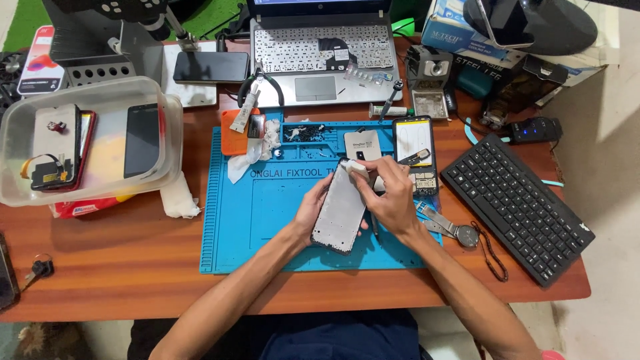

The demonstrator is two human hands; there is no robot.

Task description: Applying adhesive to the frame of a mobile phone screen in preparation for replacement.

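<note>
While left hand (312, 208) grips phone frame (341, 208) edge, right hand (392, 193) pinches what seems a white wipe (358, 169) on it

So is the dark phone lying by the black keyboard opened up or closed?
Opened up: the dark phone lies with its back off, battery and circuit board exposed.

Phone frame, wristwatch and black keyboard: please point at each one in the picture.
phone frame (341, 210), head view, middle of its pale inner face.
wristwatch (467, 235), head view, on the round dial.
black keyboard (520, 207), head view, middle of the keys.
</note>
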